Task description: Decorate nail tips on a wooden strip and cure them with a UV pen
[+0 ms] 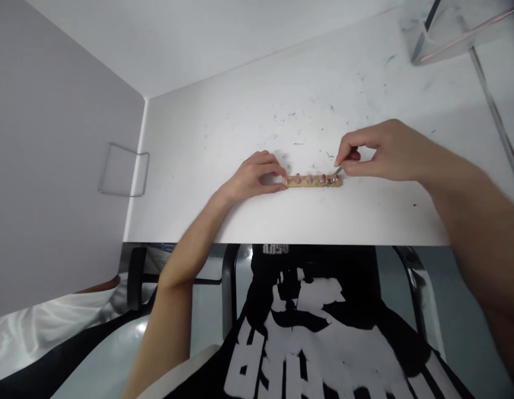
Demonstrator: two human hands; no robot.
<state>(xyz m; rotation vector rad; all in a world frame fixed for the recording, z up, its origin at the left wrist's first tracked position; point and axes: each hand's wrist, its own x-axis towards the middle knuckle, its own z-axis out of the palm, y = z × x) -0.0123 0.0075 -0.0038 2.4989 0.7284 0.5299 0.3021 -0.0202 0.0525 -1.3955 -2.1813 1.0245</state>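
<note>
A narrow tan strip lies on the white table, bearing a row of several small glossy pinkish pieces that look like false nails. My left hand pinches the strip's left end between thumb and fingers. At the other end, my right hand grips a short, thin grey tool between thumb and fingertips. The tool's tip meets the rightmost false nail, which has darker specks on it. Most of the tool is hidden in my fingers, so its exact kind cannot be made out.
The white table carries scattered dark marks. A clear box-like stand is at the back right, near a metal rod. A grey partition with a wire frame borders the left. Another person's white clothing shows at lower left.
</note>
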